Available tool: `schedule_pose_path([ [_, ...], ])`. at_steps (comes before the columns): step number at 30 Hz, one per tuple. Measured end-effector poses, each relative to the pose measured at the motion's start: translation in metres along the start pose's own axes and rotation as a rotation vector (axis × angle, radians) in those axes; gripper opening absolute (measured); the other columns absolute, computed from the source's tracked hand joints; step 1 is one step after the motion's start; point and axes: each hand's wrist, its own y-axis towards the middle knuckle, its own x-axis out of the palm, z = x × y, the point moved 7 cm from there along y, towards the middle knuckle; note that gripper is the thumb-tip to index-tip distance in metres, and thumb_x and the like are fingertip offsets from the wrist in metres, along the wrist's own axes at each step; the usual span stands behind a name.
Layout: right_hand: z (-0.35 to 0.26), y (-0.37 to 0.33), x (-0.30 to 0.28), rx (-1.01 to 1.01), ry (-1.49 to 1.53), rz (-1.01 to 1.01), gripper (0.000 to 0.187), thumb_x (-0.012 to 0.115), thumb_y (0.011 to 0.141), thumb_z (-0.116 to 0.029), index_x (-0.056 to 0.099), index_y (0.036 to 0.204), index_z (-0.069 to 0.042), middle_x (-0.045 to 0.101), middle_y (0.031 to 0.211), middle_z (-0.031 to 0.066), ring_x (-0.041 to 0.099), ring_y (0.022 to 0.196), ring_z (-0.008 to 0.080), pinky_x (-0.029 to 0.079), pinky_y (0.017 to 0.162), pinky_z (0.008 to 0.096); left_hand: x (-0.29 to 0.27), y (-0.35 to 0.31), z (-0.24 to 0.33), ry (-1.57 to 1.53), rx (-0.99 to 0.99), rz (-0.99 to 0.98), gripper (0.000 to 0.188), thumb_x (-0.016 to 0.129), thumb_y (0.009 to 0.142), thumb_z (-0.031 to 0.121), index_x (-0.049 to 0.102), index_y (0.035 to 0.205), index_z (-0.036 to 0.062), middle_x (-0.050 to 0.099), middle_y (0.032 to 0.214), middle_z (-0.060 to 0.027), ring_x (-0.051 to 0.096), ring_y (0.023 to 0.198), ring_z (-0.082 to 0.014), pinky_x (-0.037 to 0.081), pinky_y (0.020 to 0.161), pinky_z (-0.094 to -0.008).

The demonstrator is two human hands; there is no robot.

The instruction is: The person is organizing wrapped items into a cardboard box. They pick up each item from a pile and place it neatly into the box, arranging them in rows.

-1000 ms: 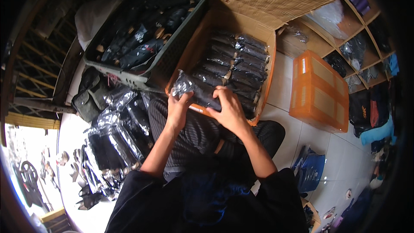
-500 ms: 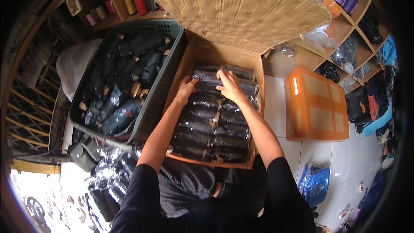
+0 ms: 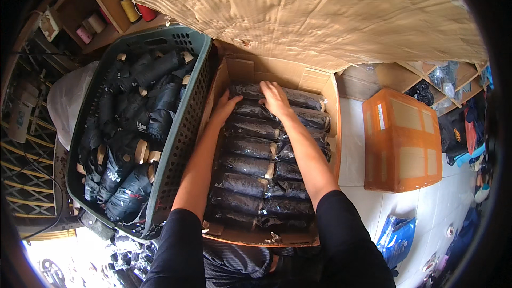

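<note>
Two columns of dark folded umbrellas in clear plastic sleeves lie side by side in an open cardboard box before me. Pale wooden handle ends show along the middle. At the far left of the box, my left hand grips the outer end of the farthest umbrella in the left column. My right hand curls over the inner end of that same umbrella, near the middle of the far row. Part of the right column is hidden beneath my right forearm.
Left of the box stands a green plastic basket heaped with black wooden-handled umbrellas. The raised cardboard flap leans behind. To the right are an orange-taped carton and a blue plastic packet on white tiles. Shelves hold thread spools.
The view has shifted, so the box and flap look larger. Both hands stay at the box's far end, now pressed down onto the far-left umbrella, with the fingers lower around its ends.
</note>
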Motion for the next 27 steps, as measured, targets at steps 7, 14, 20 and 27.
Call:
schedule_pose_path([
  [7,0.011,-0.008,-0.006,0.028,-0.225,-0.108,0.057,0.076,0.076,-0.026,0.053,0.125,-0.007,0.055,0.128,0.0115,0.049,0.121,0.0315,0.029,0.11,0.0563,0.017,-0.001,-0.002,0.129,0.024,-0.021,0.096,0.062,0.084,0.05,0.018,0.153,0.0001,0.02,0.159,-0.021,0.021,0.146,-0.0329,0.02,0.117,-0.0365],
  [14,-0.029,-0.051,-0.017,0.065,-0.142,-0.043,0.063,0.061,0.09,-0.041,0.045,0.14,-0.006,0.034,0.152,0.0155,0.028,0.141,0.0392,0.019,0.114,0.0606,0.005,-0.038,-0.003,0.189,0.1,0.113,0.075,0.04,0.1,0.05,0.025,0.148,-0.0055,0.025,0.156,-0.0229,0.022,0.146,-0.0334,0.019,0.118,-0.0385],
  [20,-0.076,-0.128,-0.006,0.038,-0.225,-0.175,0.066,0.051,0.096,-0.041,0.034,0.147,-0.003,0.026,0.157,0.0182,0.024,0.144,0.0402,0.018,0.113,0.0621,0.028,-0.221,0.033,0.221,0.417,0.098,0.058,0.055,0.096,0.037,0.047,0.136,-0.0041,0.041,0.144,-0.0282,0.032,0.14,-0.0395,0.028,0.115,-0.0442],
  [27,-0.145,-0.19,-0.073,0.094,0.065,-0.158,0.066,0.054,0.096,-0.035,0.028,0.151,-0.009,0.018,0.159,0.0177,0.022,0.145,0.0401,0.016,0.112,0.0669,-0.085,-0.494,-0.02,0.032,0.191,0.554,0.022,0.056,0.089,0.015,0.069,0.095,-0.0009,0.07,0.077,-0.0144,0.07,0.071,-0.0234,0.055,0.067,-0.0354],
])
